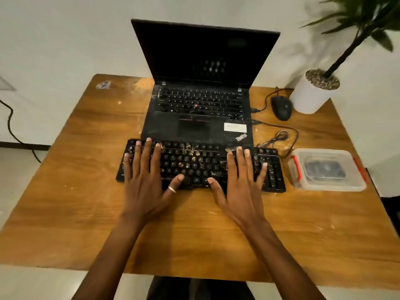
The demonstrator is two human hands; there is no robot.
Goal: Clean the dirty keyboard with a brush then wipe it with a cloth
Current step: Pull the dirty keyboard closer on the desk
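Note:
A black external keyboard (194, 163) lies on the wooden table (86, 191) in front of an open laptop. Pale crumbs and dust are scattered over its middle keys. My left hand (145, 182) lies flat over the keyboard's left half, fingers straight and spread, a ring on the thumb. My right hand (240, 187) lies flat over the right half, fingers spread the same way. Neither hand holds anything. No brush or cloth shows in the open.
The black laptop (201, 105) stands open behind the keyboard, dusty. A black mouse (281, 108) and coiled cable (277, 139) lie to its right. A clear plastic box (326, 169) with red clips holds something dark. A white plant pot (313, 94) stands at the back right.

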